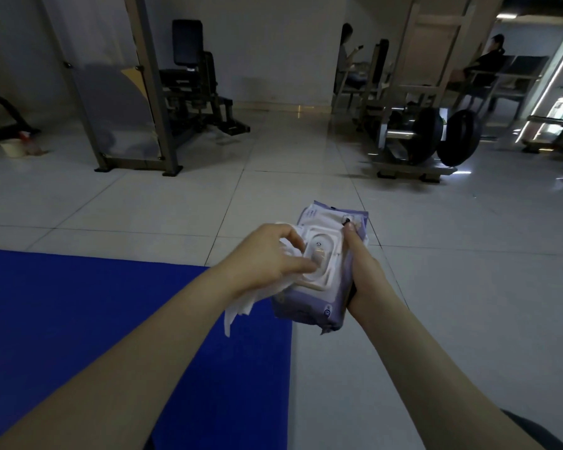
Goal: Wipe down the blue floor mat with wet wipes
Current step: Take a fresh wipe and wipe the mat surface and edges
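Two hands: right hand [364, 277] fingers [352, 243] clamped round lavender wet-wipe pack [307, 308]; left hand [267, 254] pinching crumpled white wipes [241, 306]; deep-blue floor mat [78, 319] flat.

Blue floor mat [78, 319]: matt, finely textured, cloth-like surface. Floor tiles [306, 177]: pale, smooth, glossy, showing reflections. Wet wipes pack [309, 306]: soft lilac plastic film, slight sheen, creased at its edges. Pack lid [322, 254]: rigid white plastic, smooth. Wipe [241, 306]: thin white fabric, matt, crumpled. Weight plates [459, 138]: black, dull. Machine frame [156, 92]: painted metal, satin.
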Tool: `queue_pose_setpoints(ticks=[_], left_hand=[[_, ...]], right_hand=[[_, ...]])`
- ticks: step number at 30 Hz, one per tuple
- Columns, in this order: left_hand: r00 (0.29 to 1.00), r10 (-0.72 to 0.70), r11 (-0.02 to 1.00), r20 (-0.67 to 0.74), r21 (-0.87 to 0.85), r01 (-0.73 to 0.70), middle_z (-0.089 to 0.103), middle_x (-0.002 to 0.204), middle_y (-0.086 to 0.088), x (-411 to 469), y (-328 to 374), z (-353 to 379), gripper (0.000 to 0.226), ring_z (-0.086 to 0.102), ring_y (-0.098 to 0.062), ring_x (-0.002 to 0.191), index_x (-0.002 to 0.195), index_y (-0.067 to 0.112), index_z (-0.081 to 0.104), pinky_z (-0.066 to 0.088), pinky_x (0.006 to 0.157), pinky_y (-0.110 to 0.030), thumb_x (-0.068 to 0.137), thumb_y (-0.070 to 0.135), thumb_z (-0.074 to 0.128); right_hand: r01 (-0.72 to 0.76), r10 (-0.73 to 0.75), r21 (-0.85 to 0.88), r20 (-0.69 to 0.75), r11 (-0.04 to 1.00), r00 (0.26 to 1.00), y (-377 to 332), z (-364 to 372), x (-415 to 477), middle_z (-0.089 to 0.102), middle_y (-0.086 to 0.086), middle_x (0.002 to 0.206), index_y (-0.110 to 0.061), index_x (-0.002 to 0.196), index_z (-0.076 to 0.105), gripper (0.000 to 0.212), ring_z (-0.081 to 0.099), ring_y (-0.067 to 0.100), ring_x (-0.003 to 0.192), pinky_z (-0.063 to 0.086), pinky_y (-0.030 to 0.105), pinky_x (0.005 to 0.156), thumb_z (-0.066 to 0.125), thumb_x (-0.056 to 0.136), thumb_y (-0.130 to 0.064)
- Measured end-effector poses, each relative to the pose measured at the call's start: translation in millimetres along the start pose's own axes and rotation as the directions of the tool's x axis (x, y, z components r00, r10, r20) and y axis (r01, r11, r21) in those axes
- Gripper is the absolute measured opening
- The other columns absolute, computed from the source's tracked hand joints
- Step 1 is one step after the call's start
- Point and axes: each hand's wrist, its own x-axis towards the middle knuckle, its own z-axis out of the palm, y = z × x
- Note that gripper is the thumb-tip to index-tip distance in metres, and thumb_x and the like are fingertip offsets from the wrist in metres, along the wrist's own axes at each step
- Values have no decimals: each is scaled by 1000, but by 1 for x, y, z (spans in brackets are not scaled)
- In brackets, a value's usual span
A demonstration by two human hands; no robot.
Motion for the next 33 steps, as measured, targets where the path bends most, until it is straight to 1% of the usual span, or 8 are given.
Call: queue_pose_setpoints(ticks=[4,7,12,15,18,21,24,33], left_hand=[[994,18,999,-109,33,-15,68,92,4,6,-3,11,32,66,-13,83,90,24,62,51,68,-29,78,44,83],[988,-6,994,-151,-106,-11,71,88,1,10,-7,14,30,70,-16,81,88,18,65,56,71,-34,81,43,82],[970,0,999,-244,-47,-12,67,87,2,17,-11,27,29,66,-16,82,84,18,62,50,66,-30,93,45,68],[950,-5,998,-311,56,24,58,87,8,12,-6,30,37,58,-8,77,100,23,53,41,59,-25,88,54,70],[933,-112,989,-342,58,140,55,95,12,13,-10,24,59,57,-11,83,116,22,47,46,67,-29,82,61,74],[970,-180,973,-163,-177,150,73,106,3,20,-18,20,52,67,-16,93,109,15,71,55,84,-36,79,56,79],[985,-143,895,-91,-437,90,77,92,3,15,-5,16,37,71,-8,78,102,16,78,58,72,-26,89,49,72],[982,-180,925,64,-327,190,75,98,-4,21,-13,38,43,73,-19,87,103,10,66,58,72,-30,76,37,87]], right_hand=[[32,-34,14,188,999,982,-6,-2,-13,75,16,111,-14,123,69,63,73,34,101,58,49,87,66,81,-62],[74,-58,-47,279,996,958,-10,-8,-24,73,17,115,-13,124,68,46,71,36,106,55,52,95,76,84,-36],[192,-168,-165,151,967,974,-9,-4,-27,78,11,92,-11,107,71,28,77,25,81,61,34,63,78,80,-7],[208,-216,-209,-13,956,976,-11,-7,-22,74,-3,66,-15,93,66,19,72,11,57,53,22,46,79,80,-9],[206,-224,-168,-99,964,969,-12,-14,-14,77,5,84,-11,104,69,27,76,23,75,59,30,59,78,79,-9],[229,-253,-144,-179,963,951,-16,-26,-5,78,7,89,-9,106,71,33,75,30,83,62,47,79,81,74,-8],[189,-208,-109,-215,976,954,-21,-35,3,77,10,93,-10,108,69,38,74,34,86,60,55,85,83,73,-12],[94,-91,-44,75,995,993,-15,-32,-1,75,17,108,-8,123,64,85,74,34,100,56,55,95,81,65,-67]])
